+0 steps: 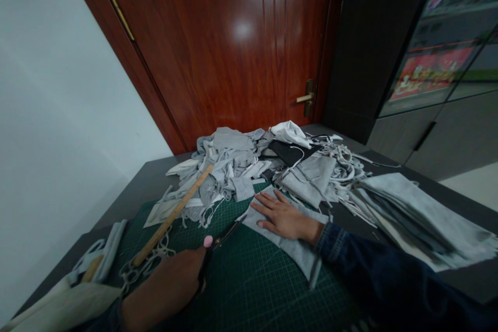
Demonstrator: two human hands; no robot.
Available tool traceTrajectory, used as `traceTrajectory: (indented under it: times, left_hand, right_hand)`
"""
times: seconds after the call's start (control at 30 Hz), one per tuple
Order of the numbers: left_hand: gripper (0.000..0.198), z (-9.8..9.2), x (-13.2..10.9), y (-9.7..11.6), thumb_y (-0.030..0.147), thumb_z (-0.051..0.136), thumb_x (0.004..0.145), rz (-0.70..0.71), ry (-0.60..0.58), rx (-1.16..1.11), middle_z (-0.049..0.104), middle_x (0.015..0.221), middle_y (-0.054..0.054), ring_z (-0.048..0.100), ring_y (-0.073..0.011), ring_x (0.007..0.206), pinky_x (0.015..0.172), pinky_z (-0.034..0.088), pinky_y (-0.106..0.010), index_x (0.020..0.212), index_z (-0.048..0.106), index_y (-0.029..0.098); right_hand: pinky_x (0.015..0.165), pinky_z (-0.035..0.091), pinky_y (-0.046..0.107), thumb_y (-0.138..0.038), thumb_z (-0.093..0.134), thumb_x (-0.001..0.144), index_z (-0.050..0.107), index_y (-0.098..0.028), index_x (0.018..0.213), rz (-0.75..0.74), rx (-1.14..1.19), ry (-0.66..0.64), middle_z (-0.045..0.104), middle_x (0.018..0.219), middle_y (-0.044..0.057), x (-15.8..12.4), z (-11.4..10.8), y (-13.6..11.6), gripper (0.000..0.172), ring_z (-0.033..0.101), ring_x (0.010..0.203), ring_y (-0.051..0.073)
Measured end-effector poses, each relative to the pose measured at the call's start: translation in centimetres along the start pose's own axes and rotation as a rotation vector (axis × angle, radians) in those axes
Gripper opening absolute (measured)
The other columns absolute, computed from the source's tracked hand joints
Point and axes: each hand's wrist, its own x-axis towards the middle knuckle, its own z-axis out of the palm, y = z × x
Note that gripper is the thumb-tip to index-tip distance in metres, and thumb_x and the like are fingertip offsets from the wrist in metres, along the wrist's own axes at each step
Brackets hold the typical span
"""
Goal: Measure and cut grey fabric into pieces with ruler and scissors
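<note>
My left hand (173, 282) is closed round the black handles of a pair of scissors (227, 236). The blades point up and to the right, and their tips reach the left edge of a light grey piece of cloth (298, 255). My right hand (282, 215) lies flat on that cloth with its fingers spread, pressing it on the green cutting mat (249, 280). A pink round bit (208, 241) shows by the scissors' handles. Whether the blades are apart is too blurred to tell.
Behind the mat lies a heap of grey cloth scraps (233, 140). A wooden ruler (175, 212) slants over the mat's left side, near a second pair of scissors (132, 272). Folded cloth (420, 202) is stacked at the right. A wooden door (218, 52) stands beyond the table.
</note>
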Motion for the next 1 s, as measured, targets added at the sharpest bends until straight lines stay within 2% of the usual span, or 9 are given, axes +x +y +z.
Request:
traceTrajectory:
  times: [0.2,0.33,0.53,0.8,1.0]
  left_hand:
    - [0.059,0.18,0.62,-0.68,0.027,0.040,0.091,0.034,0.010,0.062,0.071,0.126,-0.025,0.070,-0.0365,0.115,0.103,0.051,-0.052,0.146,0.052,0.007]
    - [0.064,0.17,0.69,-0.82,0.023,0.038,0.091,0.027,0.018,0.083,0.071,0.126,-0.025,0.070,-0.0374,0.114,0.101,0.052,-0.054,0.152,0.045,0.007]
    - [0.059,-0.05,0.69,-0.69,0.021,0.033,0.093,-0.004,0.037,0.088,0.074,0.121,-0.024,0.072,-0.0363,0.110,0.099,0.054,-0.053,0.147,0.054,0.010]
    - [0.056,-0.23,0.78,-0.38,0.026,0.033,0.095,-0.046,0.012,0.057,0.074,0.121,-0.024,0.073,-0.0346,0.109,0.098,0.054,-0.051,0.146,0.054,0.011]
    - [0.051,-0.38,0.63,-0.37,0.026,0.034,0.097,-0.013,0.038,0.049,0.075,0.120,-0.022,0.073,-0.0334,0.109,0.098,0.054,-0.048,0.138,0.060,0.013]
  right_hand:
    - [0.127,0.003,0.059,-0.058,0.035,0.108,0.033,-0.022,0.163,0.000,-0.002,0.000,0.021,0.171,0.014,0.10,0.28,0.15,0.065,0.018,0.158,0.031]
    - [0.126,0.004,0.060,-0.058,0.033,0.108,0.032,-0.023,0.163,-0.006,0.002,0.000,0.020,0.171,0.014,0.08,0.38,0.23,0.065,0.018,0.158,0.030]
    - [0.127,0.005,0.060,-0.058,0.034,0.108,0.033,-0.022,0.162,-0.003,0.004,0.013,0.021,0.170,0.015,-0.05,0.13,0.01,0.065,0.019,0.158,0.031]
    - [0.127,0.003,0.060,-0.058,0.035,0.108,0.034,-0.025,0.162,0.001,0.016,0.012,0.021,0.171,0.013,0.00,0.12,0.03,0.064,0.019,0.158,0.031]
    - [0.126,0.004,0.060,-0.059,0.034,0.108,0.034,-0.023,0.162,0.000,0.010,0.004,0.021,0.171,0.014,-0.04,0.00,-0.05,0.065,0.019,0.158,0.031]
